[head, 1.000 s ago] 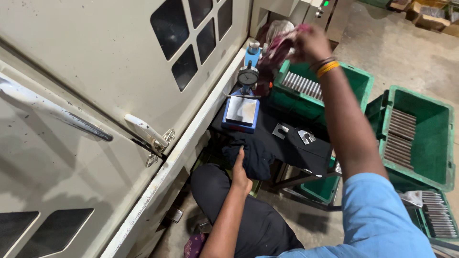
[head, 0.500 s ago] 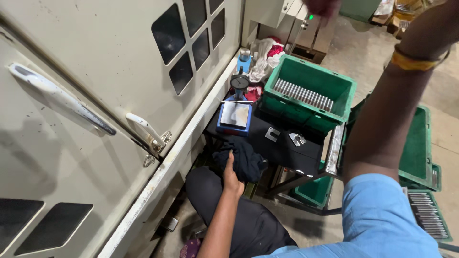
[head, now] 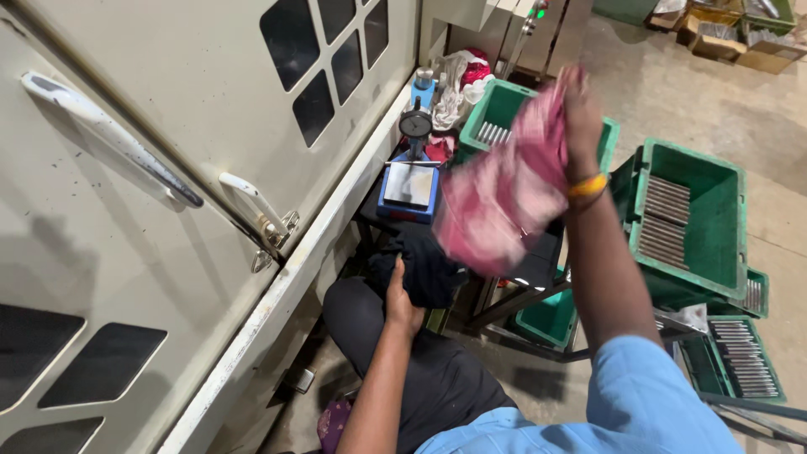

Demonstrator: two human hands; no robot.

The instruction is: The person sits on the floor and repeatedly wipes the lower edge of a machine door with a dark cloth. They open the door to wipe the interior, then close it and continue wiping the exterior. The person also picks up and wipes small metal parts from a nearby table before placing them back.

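Observation:
My right hand (head: pixel 580 118) is raised over the small black work table and grips a pink cloth (head: pixel 504 197), which hangs blurred below it. A yellow band sits on that wrist. My left hand (head: pixel 402 301) rests down by my knee, its fingers on a dark cloth (head: pixel 424 267) at the table's near edge. Behind the pink cloth stands a blue gauge base (head: pixel 409 190) with a round dial indicator (head: pixel 415 125) above it.
A large beige machine door (head: pixel 168 168) with white handles fills the left. Green crates (head: pixel 691 220) holding several metal rods stand to the right and behind the table. Rags (head: pixel 461 80) lie at the back. Cardboard boxes (head: pixel 723 34) sit on the concrete floor far right.
My right arm went up out of view, then came back down holding the pink cloth in front of the table. My left hand stayed on the dark cloth.

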